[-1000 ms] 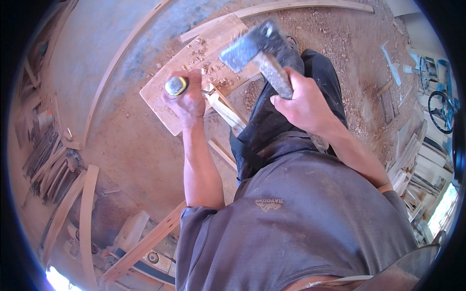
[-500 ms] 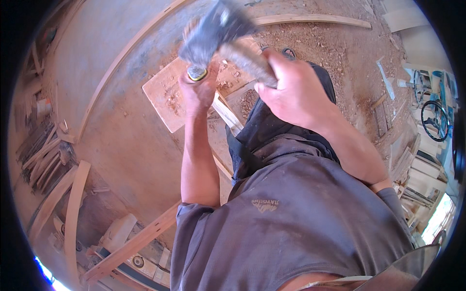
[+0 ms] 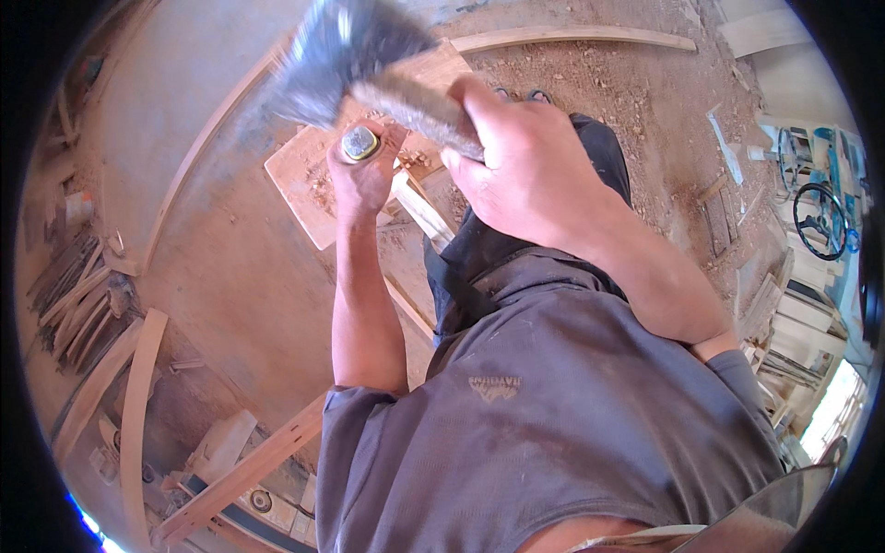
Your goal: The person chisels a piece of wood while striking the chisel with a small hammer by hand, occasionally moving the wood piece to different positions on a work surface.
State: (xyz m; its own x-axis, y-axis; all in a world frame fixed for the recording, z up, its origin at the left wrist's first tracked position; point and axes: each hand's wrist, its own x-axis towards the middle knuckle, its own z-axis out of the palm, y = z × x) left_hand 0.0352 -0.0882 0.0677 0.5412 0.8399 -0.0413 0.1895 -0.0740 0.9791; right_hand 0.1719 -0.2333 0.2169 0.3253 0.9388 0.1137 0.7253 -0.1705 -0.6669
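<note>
Over there I see a dark grey cloth shirt (image 3: 562, 433) with faint pale smudges, short loose sleeves (image 3: 348, 452) and a small, pale, peaked emblem (image 3: 496, 389) on its front. Below are black cloth trousers (image 3: 604, 158) and dark footwear (image 3: 539, 95), mostly hidden.

The counter (image 3: 293, 172) lies at upper centre, wood shavings (image 3: 415, 159) on it. A wood piece (image 3: 424, 212) runs from its right side down to the person's leg. Of the hands, the left (image 3: 367, 180), around a tool handle (image 3: 359, 143), is over the counter; the right (image 3: 516, 152), gripping an axe (image 3: 369, 78), is to its right, the axe head above the left in the frame. Scrap wood (image 3: 78, 304) lies far left, a steering wheel (image 3: 817, 222) far right.
</note>
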